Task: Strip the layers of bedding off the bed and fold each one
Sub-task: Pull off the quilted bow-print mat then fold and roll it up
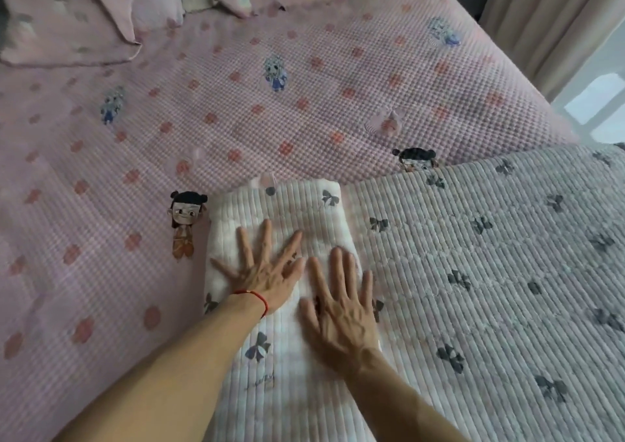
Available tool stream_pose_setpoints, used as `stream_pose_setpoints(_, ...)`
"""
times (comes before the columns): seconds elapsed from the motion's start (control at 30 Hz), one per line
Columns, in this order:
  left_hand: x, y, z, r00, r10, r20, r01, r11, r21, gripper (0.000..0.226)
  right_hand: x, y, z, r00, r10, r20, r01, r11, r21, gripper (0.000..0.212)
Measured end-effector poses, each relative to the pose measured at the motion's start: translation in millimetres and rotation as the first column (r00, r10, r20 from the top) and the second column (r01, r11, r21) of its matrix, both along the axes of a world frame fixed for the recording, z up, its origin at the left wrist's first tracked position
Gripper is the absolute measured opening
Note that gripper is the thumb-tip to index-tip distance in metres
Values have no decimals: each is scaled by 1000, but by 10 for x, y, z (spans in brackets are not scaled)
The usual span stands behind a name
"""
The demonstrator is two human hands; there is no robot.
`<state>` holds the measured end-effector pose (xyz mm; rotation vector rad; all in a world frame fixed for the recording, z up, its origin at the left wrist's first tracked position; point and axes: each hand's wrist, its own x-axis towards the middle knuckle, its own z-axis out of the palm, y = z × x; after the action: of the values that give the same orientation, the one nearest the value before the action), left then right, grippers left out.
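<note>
While you lean over the near edge of the bed, both of your hands lie flat with fingers spread on the white quilted blanket (297, 211), pressing on a folded strip of it that runs away from you toward the middle of the bed. Your left hand (267, 272), with a red string bracelet (255, 297) at the wrist, presses the left half of that strip, and your right hand (341, 306) presses the right half just beside it, the two hands nearly touching; neither one grips or pinches the cloth. That blanket is ribbed and printed with dark bows, and the rest of it spreads to the right across the near right corner of the bed, its far edge lying over the pink waffle-textured bedspread (236, 110). This bedspread, printed with small red flowers and cartoon figures, covers the bed from the left edge to the far right edge. Toward the far edge lie pink pillows (67, 18), one at the far left corner and others beside it. Beyond the right edge of the bed hangs a beige curtain (548, 18).
</note>
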<state>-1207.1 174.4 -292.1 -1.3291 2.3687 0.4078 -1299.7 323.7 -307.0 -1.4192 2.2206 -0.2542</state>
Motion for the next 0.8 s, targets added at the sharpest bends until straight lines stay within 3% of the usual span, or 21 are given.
stream_pose_setpoints(0.17, 54, -10, -231, 999, -8, -51, 5, 998, -65, 51, -554, -787, -270, 986, -16, -164, 1, 996, -90, 65)
stream_pose_setpoints(0.27, 40, -12, -292, 999, -15, -49, 11, 997, -71, 53, -957, -1250, -345, 974, 29, -224, -36, 999, -27, 65)
stream_pose_setpoints(0.4, 32, -60, -292, 997, -21, -69, 17, 998, -67, 53, -1066, -1613, -191, 972, -19, -235, 56, 987, 153, 64)
stream_pose_setpoints(0.57, 34, -99, -352, 998, -17, -63, 12, 996, -85, 56, -271, -661, -56, 992, 3, -128, -5, 1000, -17, 66)
stream_pose_setpoints(0.7, 37, -97, -335, 998, 4, -65, -10, 996, -86, 56, 92, 96, -6, 999, -45, -15, 46, 996, 75, 64)
stream_pose_setpoints(0.8, 107, -50, -206, 999, -36, -37, 33, 997, -68, 57, 291, 511, 87, 998, -34, 55, 31, 998, 54, 68)
